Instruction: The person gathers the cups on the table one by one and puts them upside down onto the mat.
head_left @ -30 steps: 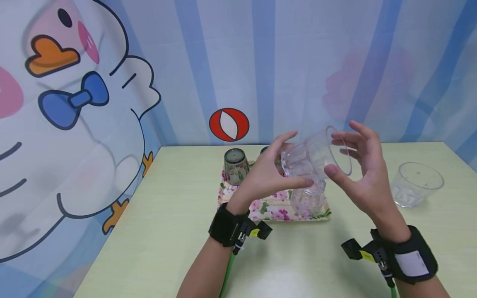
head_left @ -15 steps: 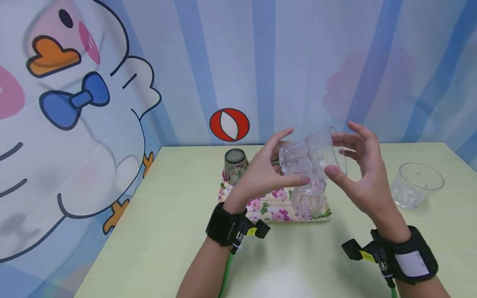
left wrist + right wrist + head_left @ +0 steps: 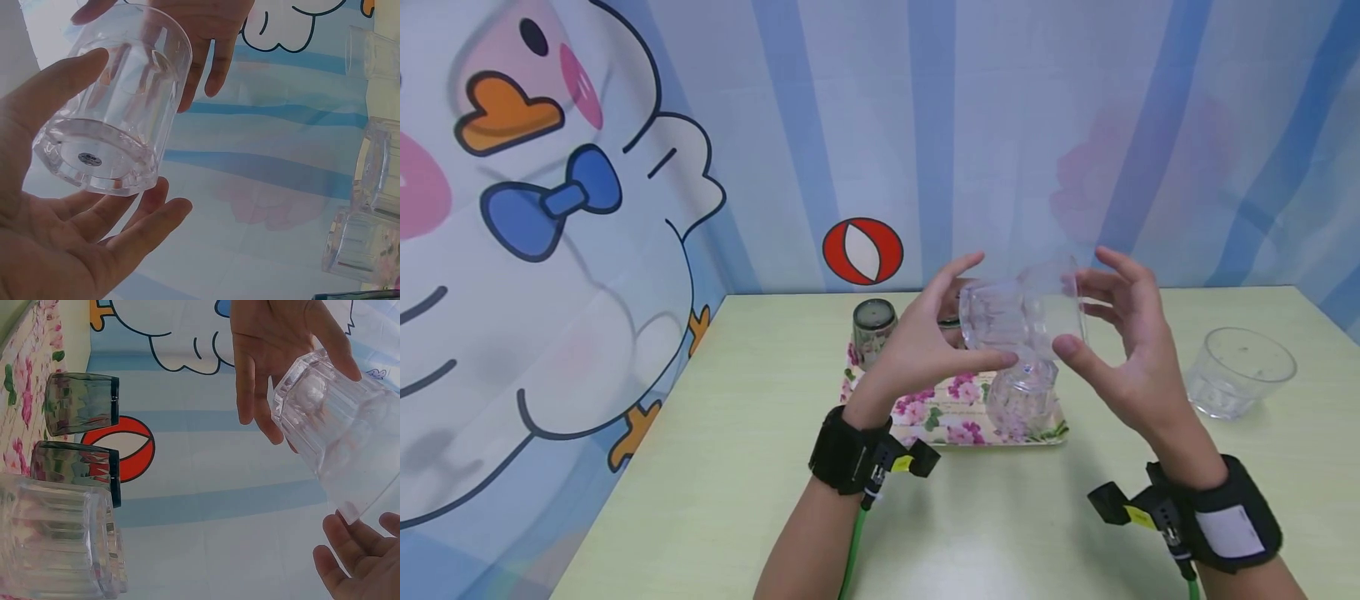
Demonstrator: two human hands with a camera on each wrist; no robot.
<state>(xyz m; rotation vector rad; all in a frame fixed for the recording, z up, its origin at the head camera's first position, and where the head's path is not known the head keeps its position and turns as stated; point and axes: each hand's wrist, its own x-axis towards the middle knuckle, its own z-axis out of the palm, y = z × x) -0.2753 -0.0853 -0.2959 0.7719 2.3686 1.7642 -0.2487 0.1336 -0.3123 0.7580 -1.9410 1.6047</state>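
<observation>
At centre frame, the left hand (image 3: 925,350) and right hand (image 3: 1123,354) cradle an empty clear glass (image 3: 1018,315) on its side above a floral tray (image 3: 943,412), fingers curled round base and rim. That light fingertip grip could let it slip onto the upturned glasses (image 3: 874,332) below. At right, another glass (image 3: 1243,371) stands empty on the tabletop (image 3: 737,467).

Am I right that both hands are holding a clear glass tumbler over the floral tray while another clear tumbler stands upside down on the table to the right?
Not quite: the clear ribbed tumbler on the pale green table to the right stands upright, mouth up, as the head view shows. The rest holds: the left hand and right hand hold a clear glass tumbler over the floral tray.
</observation>
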